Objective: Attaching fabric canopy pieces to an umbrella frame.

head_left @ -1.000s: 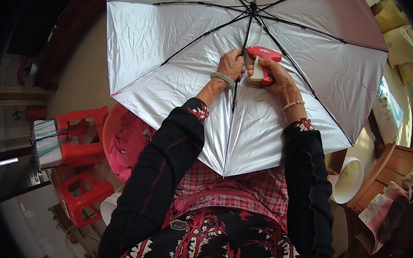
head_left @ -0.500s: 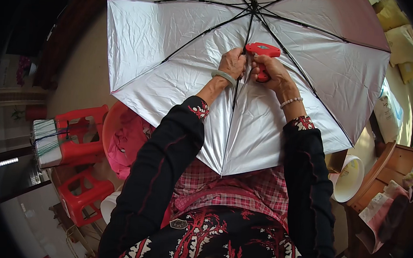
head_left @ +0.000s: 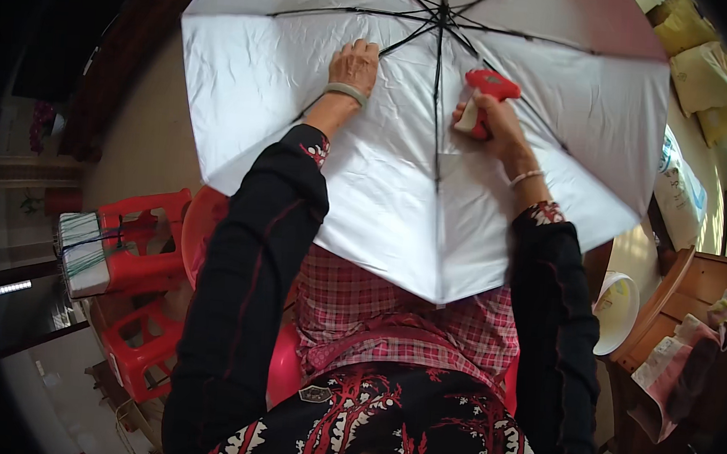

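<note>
At far left, a red four-legged plastic stool touching a white bundle wound with green cord; nearer the bottom, a second red plastic stool. Next, a round red plastic basin, mostly hidden. Then the left hand, back upward, pale smooth bangle at the wrist, fingers together and bent over a thin black metal rib; cannot tell pinching from merely resting there. Spread open from left of this hand to beyond the other, underside facing up, a silver-coated fabric umbrella, with thin black shaft down the middle, above a red plaid cloth on the lap. Right of the shaft, the right hand, closed around a red-and-white pistol-shaped plastic tool, over the canopy. At far right, a round white plastic bucket beside brown wooden furniture.
</note>
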Demonstrator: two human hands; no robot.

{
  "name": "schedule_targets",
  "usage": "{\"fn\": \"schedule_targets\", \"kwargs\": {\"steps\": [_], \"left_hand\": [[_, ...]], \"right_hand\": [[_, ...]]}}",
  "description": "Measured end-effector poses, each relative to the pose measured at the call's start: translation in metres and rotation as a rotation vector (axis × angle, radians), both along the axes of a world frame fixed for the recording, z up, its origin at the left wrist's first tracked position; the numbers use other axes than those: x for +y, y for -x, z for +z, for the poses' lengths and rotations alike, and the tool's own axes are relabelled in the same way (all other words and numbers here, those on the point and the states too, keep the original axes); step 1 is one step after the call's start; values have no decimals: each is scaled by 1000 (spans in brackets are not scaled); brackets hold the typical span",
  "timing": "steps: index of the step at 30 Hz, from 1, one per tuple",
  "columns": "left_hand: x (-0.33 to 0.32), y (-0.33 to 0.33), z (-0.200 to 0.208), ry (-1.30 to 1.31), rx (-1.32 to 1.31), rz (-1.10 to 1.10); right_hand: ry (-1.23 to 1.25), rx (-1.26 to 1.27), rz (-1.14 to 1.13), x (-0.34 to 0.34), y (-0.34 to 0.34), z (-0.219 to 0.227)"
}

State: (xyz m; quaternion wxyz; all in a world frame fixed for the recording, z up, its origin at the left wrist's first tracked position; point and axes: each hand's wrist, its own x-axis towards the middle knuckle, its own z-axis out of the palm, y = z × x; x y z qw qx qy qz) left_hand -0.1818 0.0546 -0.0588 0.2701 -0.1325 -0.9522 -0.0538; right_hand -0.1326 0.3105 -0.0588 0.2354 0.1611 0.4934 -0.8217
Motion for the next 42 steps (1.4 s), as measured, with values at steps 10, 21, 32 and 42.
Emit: {"fn": "schedule_targets", "kwargs": {"steps": [10, 21, 32, 42], "left_hand": [[62, -55, -31, -847, -717, -136], [61, -52, -40, -959, -641, -109], [62, -51, -43, -725, -546, -86], [52, -44, -71, -1033, -603, -166]], "right_hand": [[-146, 98, -29, -49, -11, -16], [302, -136, 110, -32, -16, 6], [285, -134, 222, -28, -7, 3], [152, -50, 321, -37, 3, -13]]}}
